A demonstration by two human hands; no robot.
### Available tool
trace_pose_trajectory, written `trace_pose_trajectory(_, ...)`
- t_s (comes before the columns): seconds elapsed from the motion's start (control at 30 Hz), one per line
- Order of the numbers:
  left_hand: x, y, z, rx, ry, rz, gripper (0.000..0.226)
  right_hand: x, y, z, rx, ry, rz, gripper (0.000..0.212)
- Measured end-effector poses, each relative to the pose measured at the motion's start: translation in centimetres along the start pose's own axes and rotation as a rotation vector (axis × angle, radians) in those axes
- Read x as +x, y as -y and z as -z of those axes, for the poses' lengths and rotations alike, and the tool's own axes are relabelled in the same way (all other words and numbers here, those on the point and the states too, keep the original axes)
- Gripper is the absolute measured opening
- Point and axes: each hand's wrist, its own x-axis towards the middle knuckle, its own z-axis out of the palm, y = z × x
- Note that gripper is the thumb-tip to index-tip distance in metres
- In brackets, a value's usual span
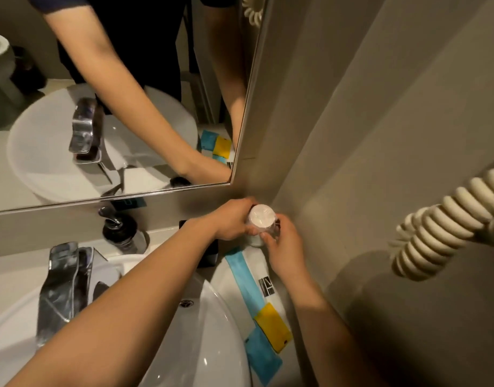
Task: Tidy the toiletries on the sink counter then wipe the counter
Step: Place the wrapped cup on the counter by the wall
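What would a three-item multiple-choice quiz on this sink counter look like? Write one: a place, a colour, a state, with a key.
1. Where is the covered glass?
A. In the basin
B. Near the back corner of the counter, by the wall
C. Left of the tap

2. What colour is the small packet beside the basin?
A. Red
B. Green
C. Yellow

3. How is the glass being handled?
A. By both hands
B. By the right hand alone
C. Untouched

Key: 1 B, it is in the corner below the mirror's edge. 2 C, a yellow packet lies among blue ones. 3 A, the left hand and right hand both close around it.
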Motion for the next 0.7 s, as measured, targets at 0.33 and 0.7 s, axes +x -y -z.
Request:
trace_pose_trajectory(0.33, 2.6, 0.1, -0.5, 0.184, 0.097, 0.027, 0.049, 1.4, -2.0, -2.1, -0.004, -0.052, -0.042, 0.045)
trace_pose_trajectory(0.7, -0.3, -0.5, 0.5, 0.138, -0.044, 0.049, 0.06, -0.7, -2.3, -1.7, -0.181, -0.081, -0.124, 0.037)
